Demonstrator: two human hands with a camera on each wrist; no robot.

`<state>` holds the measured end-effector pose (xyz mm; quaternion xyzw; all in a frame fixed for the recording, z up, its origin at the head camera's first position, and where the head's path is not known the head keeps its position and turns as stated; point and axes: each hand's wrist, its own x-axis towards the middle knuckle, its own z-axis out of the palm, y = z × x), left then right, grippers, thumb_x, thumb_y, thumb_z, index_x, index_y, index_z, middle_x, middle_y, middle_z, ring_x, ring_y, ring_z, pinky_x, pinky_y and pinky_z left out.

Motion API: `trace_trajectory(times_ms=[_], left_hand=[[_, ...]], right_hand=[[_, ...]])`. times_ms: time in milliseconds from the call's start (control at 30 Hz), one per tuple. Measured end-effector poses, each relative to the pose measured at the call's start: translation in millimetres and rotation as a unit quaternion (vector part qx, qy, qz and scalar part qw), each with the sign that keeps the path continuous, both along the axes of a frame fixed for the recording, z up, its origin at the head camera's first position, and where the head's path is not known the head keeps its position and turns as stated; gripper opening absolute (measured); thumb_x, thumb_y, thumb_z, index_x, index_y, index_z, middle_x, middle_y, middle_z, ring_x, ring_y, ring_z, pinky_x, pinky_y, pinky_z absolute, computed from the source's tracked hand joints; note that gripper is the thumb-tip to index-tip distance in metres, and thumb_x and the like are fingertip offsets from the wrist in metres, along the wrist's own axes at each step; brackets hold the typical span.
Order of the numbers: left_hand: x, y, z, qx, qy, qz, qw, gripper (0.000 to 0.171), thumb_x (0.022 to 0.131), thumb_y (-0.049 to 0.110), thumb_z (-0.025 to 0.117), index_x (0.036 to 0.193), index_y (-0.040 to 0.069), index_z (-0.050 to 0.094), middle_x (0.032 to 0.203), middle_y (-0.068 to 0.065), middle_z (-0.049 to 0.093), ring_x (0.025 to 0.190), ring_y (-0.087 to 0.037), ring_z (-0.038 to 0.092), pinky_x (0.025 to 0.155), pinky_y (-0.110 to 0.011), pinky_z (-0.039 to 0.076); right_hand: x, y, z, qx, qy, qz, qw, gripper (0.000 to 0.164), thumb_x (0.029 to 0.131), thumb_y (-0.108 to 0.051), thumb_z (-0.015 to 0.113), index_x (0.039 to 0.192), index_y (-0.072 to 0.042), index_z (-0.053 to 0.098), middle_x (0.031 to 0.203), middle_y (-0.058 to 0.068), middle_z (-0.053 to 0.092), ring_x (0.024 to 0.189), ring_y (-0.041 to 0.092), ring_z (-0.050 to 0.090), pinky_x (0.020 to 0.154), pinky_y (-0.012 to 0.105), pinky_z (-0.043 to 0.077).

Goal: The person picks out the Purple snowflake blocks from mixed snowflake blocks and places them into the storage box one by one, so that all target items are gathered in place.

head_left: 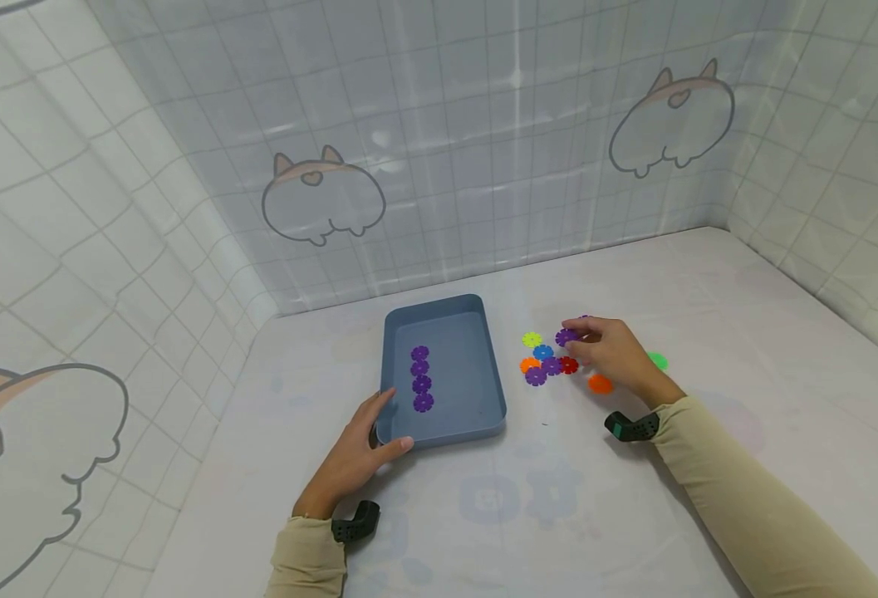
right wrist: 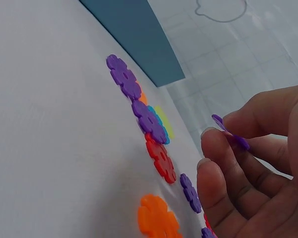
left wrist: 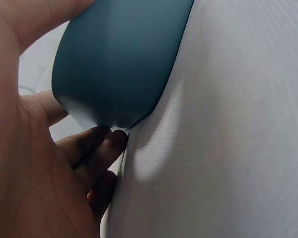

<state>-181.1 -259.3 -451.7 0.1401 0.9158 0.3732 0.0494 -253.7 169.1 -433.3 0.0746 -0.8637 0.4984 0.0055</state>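
Around the near left corner of a blue-grey tray (head_left: 464, 357) my left hand (head_left: 349, 461) holds on, thumb by the near rim and fingers along the outer left wall. The left wrist view shows the fingers curled against the tray's corner, low by the tabletop. Inside the tray, several purple flower-shaped plastic discs (head_left: 422, 384) lie in a column. My right hand (head_left: 618, 353) pinches another purple disc (right wrist: 242, 143) between thumb and fingers, above the table right of the tray. Close under this hand lie a red disc (right wrist: 161, 158) and a purple disc (right wrist: 190, 193).
Between tray and right hand are loose discs: yellow (head_left: 532, 340), blue (head_left: 542, 353), orange (head_left: 530, 365) and two purple (head_left: 536, 376). Another orange disc (head_left: 600, 384) and a green disc (head_left: 658, 361) lie near the right wrist. A tiled-pattern curtain (head_left: 439, 166) stands behind the table.
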Motion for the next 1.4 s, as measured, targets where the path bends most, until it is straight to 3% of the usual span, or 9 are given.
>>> trace_trajectory(times_ms=[800,1400], left_hand=[[1.0,0,0.0,0.001,0.001,0.001,1.0,0.088,0.091,0.053,0.068,0.161,0.024,0.024,0.166,-0.009,0.016,0.15,-0.035,0.018,0.114,-0.065,0.021],[0.4,0,-2.9,0.003,-0.001,0.002,1.0,0.086,0.091,0.054,0.068,0.161,0.028,0.023,0.166,-0.009,0.015,0.15,-0.035,0.017,0.114,-0.065,0.02]], right_hand=[[2.5,-10,0.6,-0.002,0.006,0.017,1.0,0.041,0.097,-0.021,0.068,0.135,-0.007,0.063,0.12,0.012,0.066,0.105,0.028,0.063,0.083,0.036,0.056],[4.9,-19,4.1,-0.048,-0.002,0.04,0.998,0.04,0.095,-0.017,0.071,0.133,-0.006,0.064,0.108,0.012,0.068,0.088,0.029,0.067,0.076,0.037,0.058]])
